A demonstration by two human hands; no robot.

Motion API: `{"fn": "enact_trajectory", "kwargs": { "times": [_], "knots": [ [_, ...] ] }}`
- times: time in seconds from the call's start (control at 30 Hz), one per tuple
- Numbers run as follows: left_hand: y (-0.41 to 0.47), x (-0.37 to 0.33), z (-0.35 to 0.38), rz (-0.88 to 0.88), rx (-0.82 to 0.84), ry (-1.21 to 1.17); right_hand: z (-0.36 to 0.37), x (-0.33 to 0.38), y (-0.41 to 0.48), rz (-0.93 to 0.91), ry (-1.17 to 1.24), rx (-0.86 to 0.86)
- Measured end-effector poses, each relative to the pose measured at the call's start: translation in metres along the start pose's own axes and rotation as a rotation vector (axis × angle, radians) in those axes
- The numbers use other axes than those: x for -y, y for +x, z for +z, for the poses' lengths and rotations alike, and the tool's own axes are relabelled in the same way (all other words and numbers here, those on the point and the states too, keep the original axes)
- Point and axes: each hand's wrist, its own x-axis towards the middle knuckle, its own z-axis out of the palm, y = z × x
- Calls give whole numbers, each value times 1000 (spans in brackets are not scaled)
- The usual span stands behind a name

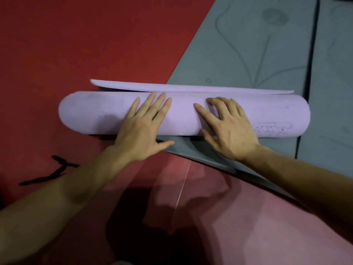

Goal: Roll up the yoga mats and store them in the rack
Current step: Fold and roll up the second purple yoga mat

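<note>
The lilac mat (107, 113) is a thick roll lying crosswise on the red floor (76, 44), its right part over the near corner of a grey mat (248, 44). Only a last flap (172, 87) lies unrolled along its far side. Both hands press down on top of the roll and grip nothing. The left hand (145, 127) lies flat with straight, spread fingers. The right hand (227, 129) is open too, its fingers a little bent and their tips near the seam. To finish well, I judge that both palms should push forward evenly so the roll runs square over the flap. The hands sit near the middle, so the ends may loosen or telescope; spreading them wider would help. Firm downward pressure should keep the turns tight, and the free edge needs pinning before the lift. The floor looks smooth and flat. A second grey mat (336, 73) lies just beside the first, both printed with faint lines. A black mark (51, 173) sits on the floor at the left, and whether it is a strap I cannot tell. A paler pink patch (267, 226) lies nearest the person. No rack is in view.
</note>
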Motion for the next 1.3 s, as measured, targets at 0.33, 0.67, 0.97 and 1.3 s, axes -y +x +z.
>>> {"fn": "enact_trajectory", "kwargs": {
  "times": [0.33,0.67,0.97,1.3],
  "knots": [
    [50,22,5,-61,111,105,-1,0,30,75,-79,276],
    [42,11,-21,-184,288,-119,-7,19,53,-194,-137,238],
    [-55,59,-10,-473,-120,-65,-17,72,112,-208,-186,346],
    [-186,109,-1,-1019,-122,-214,28,199,147,-418,-241,284]
  ]
}}
